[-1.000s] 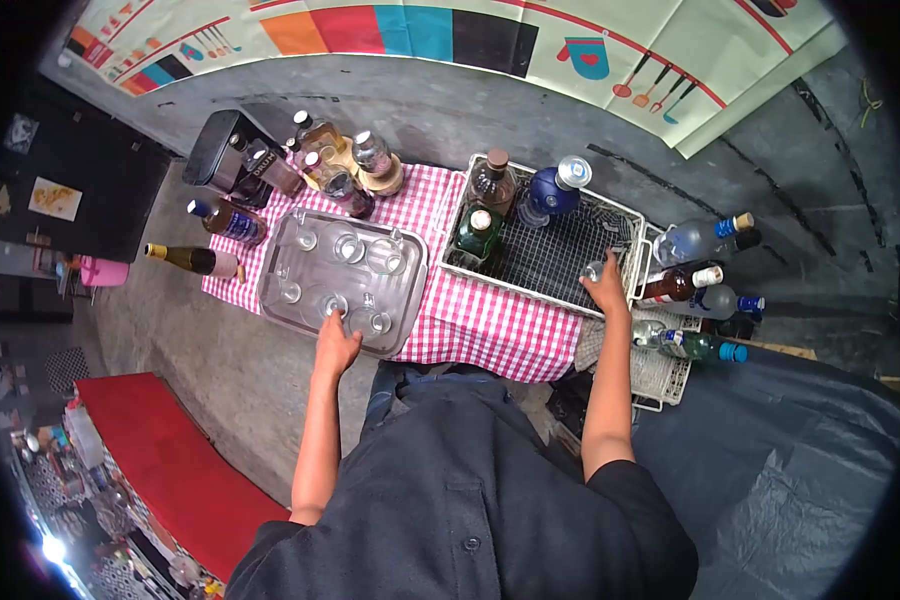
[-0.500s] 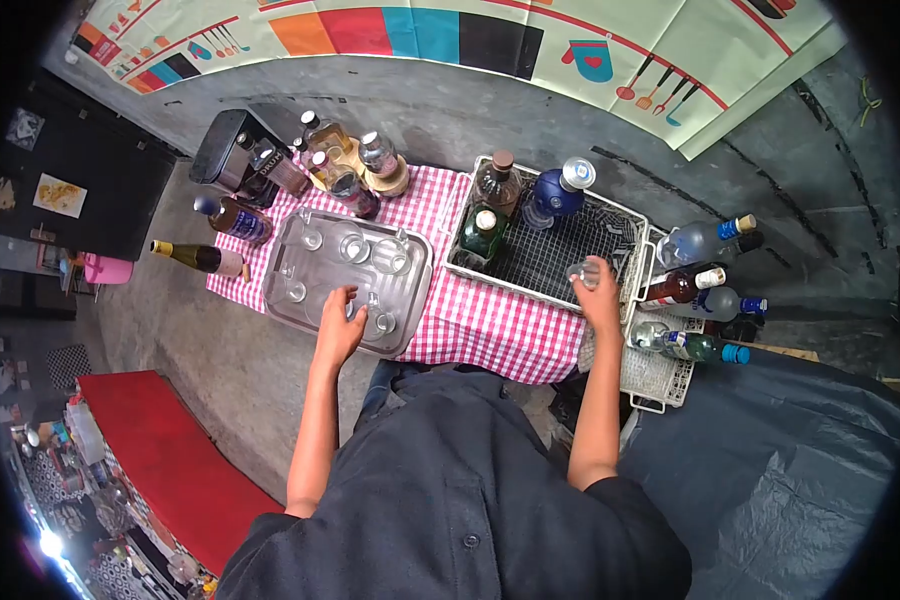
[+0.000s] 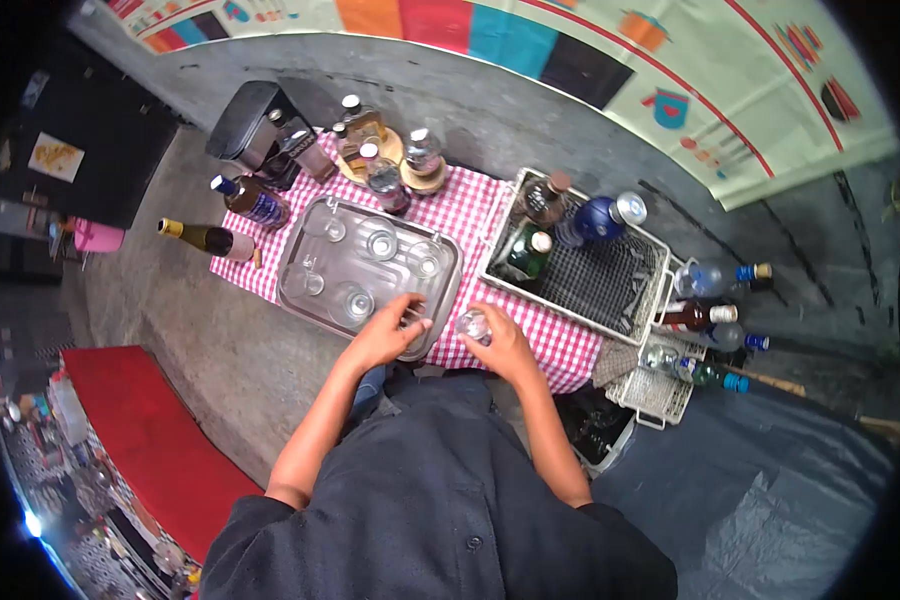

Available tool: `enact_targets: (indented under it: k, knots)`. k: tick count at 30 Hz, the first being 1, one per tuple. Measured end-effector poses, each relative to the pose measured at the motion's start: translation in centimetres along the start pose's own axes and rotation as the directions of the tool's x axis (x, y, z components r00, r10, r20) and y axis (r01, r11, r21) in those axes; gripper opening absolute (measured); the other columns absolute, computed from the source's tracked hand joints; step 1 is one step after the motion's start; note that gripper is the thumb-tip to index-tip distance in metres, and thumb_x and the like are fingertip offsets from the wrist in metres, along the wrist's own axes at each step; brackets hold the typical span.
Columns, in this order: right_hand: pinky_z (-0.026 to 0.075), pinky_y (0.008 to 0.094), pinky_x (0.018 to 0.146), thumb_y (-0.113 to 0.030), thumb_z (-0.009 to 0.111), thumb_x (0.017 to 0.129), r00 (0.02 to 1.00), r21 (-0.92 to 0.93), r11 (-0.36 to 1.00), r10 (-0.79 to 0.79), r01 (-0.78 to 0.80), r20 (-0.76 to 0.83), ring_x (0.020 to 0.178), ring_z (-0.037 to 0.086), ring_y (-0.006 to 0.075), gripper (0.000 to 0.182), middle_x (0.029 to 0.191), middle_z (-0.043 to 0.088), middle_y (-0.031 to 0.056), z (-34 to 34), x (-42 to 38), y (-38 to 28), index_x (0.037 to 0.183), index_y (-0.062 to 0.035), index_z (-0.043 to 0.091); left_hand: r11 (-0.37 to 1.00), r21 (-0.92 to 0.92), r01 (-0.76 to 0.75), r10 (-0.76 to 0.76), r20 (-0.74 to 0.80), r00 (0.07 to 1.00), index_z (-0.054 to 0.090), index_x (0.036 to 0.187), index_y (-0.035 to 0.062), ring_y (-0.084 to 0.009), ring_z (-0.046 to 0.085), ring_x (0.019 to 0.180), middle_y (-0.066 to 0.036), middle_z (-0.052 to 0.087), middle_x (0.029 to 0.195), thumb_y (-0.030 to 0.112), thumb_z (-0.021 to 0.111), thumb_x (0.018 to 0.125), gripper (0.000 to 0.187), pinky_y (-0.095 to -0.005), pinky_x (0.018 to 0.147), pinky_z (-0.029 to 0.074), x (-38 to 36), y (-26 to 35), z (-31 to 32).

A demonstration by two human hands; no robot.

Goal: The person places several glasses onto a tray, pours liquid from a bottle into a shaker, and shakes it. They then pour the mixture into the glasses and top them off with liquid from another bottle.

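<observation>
My left hand [image 3: 390, 335] is at the front right corner of the grey tray [image 3: 307, 318], its thumb and fingers curled about a small glass cup [image 3: 409, 318] that they partly cover. In my right hand [image 3: 505, 345] is a small clear glass [image 3: 473, 325], gripped by the fingertips just right of the tray, over the checked cloth. Several clear glasses stand in the tray, among them a round one [image 3: 381, 243] in the middle and a larger one [image 3: 355, 303] beside my left hand.
A white wire crate [image 3: 580, 318] holding a blue bottle [image 3: 598, 218] and a green bottle [image 3: 528, 255] stands right of the tray. More bottles lie right of it. Bottles on wooden stands [image 3: 423, 180] and a black machine [image 3: 255, 125] stand behind the tray; a wine bottle [image 3: 205, 240] is at the left.
My right hand has moved left with the glass, from over the crate to beside the tray. My left hand has closed in on the glass cup at the tray's corner. The view has turned slightly.
</observation>
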State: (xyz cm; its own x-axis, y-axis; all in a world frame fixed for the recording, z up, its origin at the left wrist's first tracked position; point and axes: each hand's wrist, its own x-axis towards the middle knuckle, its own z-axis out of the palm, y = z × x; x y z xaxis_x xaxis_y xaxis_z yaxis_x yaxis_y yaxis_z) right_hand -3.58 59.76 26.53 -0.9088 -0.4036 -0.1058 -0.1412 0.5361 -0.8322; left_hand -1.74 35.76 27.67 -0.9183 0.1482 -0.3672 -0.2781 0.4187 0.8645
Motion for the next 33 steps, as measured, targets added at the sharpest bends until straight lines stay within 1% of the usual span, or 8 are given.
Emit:
enact_targets:
  k: [3, 5, 9, 13, 15, 25, 30, 33]
  knots:
    - [0.047, 0.0405, 0.092, -0.021, 0.076, 0.077, 0.997, 0.053, 0.998, -0.033, 0.030, 0.063, 0.108, 0.059, 0.0344, 0.054, 0.116, 0.060, 0.0174, 2.0, 1.8, -3.4, 0.124, -0.0034, 0.053, 0.999, -0.006, 0.034, -0.033, 0.070, 0.997, 0.049, 0.131, -0.0004, -0.0290, 0.059, 0.111, -0.022, 0.057, 0.124, 0.029, 0.063, 0.092, 0.051, -0.0374, 0.094, 0.047, -0.8, -0.4, -1.5]
    - [0.047, 0.0411, 0.093, -0.020, 0.075, 0.077, 0.988, 0.020, 0.989, -0.147, 0.147, 0.053, 0.108, 0.058, 0.0348, 0.054, 0.115, 0.060, 0.0173, 3.4, 2.9, -5.7, 0.123, -0.0027, 0.053, 0.989, -0.123, 0.079, -0.063, 0.131, 0.989, 0.047, 0.133, 0.0025, -0.0230, 0.053, 0.116, -0.014, 0.056, 0.127, 0.024, 0.064, 0.092, 0.049, -0.0365, 0.097, 0.043, -1.2, -1.0, -3.3]
    - [0.046, 0.0416, 0.094, -0.018, 0.075, 0.076, 0.991, -0.003, 0.994, -0.111, 0.112, 0.074, 0.110, 0.056, 0.0351, 0.055, 0.113, 0.059, 0.0166, 7.1, 5.6, -10.3, 0.123, -0.0026, 0.052, 0.915, -0.391, 0.097, 0.007, 0.256, 0.967, 0.048, 0.131, 0.0018, -0.0128, 0.056, 0.098, -0.008, 0.057, 0.114, 0.019, 0.063, 0.092, 0.045, -0.0288, 0.086, 0.048, -0.7, -3.2, -8.9]
    - [0.045, 0.0417, 0.096, -0.018, 0.074, 0.077, 0.995, 0.012, 0.996, -0.094, 0.094, 0.042, 0.112, 0.055, 0.0354, 0.057, 0.117, 0.057, 0.0159, 12.4, 8.5, -15.0, 0.125, -0.0024, 0.050, 0.930, -0.332, 0.158, -0.055, 0.299, 0.953, 0.050, 0.128, 0.0022, -0.0091, 0.056, 0.091, -0.005, 0.057, 0.107, 0.016, 0.062, 0.091, 0.041, -0.0262, 0.082, 0.049, -0.9, -6.1, -16.0]
    - [0.045, 0.0414, 0.096, -0.016, 0.073, 0.077, 0.993, 0.003, 0.994, -0.114, 0.114, 0.022, 0.113, 0.055, 0.0351, 0.058, 0.120, 0.055, 0.0161, 15.4, 9.9, -16.9, 0.128, -0.0022, 0.048, 0.929, -0.366, 0.055, 0.030, 0.223, 0.974, 0.053, 0.125, 0.0017, -0.0095, 0.056, 0.091, -0.004, 0.060, 0.103, 0.014, 0.061, 0.090, 0.038, -0.0267, 0.082, 0.049, -1.3, -8.9, -18.8]
    - [0.049, 0.0414, 0.083, -0.006, 0.068, 0.080, 0.981, 0.026, 0.985, -0.174, 0.172, 0.083, 0.093, 0.060, 0.0322, 0.047, 0.107, 0.055, 0.0150, 26.7, 18.2, -20.2, 0.123, -0.0046, 0.050, 0.844, -0.530, 0.082, -0.117, -0.032, 0.993, 0.063, 0.121, -0.0004, -0.0100, 0.062, 0.086, -0.006, 0.067, 0.105, 0.014, 0.056, 0.097, 0.029, -0.0234, 0.074, 0.051, -0.6, -17.4, -27.3]
    - [0.047, 0.0437, 0.091, -0.014, 0.067, 0.082, 0.981, -0.135, 0.988, -0.050, 0.076, 0.187, 0.113, 0.055, 0.0384, 0.052, 0.121, 0.054, 0.0202, 29.1, 21.3, -18.4, 0.128, -0.0021, 0.044, 0.868, -0.492, 0.070, -0.203, -0.223, 0.953, 0.065, 0.119, -0.0003, -0.0156, 0.067, 0.088, -0.013, 0.067, 0.108, 0.013, 0.055, 0.095, 0.029, -0.0274, 0.070, 0.058, 2.9, -22.3, -27.9]
    - [0.047, 0.0439, 0.091, -0.015, 0.065, 0.084, 0.985, -0.160, 0.987, -0.006, 0.033, 0.170, 0.112, 0.055, 0.0383, 0.053, 0.121, 0.054, 0.0206, 29.0, 20.8, -17.6, 0.130, -0.0020, 0.043, 0.820, -0.568, 0.069, -0.259, -0.261, 0.930, 0.065, 0.115, -0.0026, -0.0174, 0.068, 0.076, -0.012, 0.070, 0.096, 0.011, 0.054, 0.094, 0.027, -0.0286, 0.065, 0.058, 4.9, -24.3, -28.0]
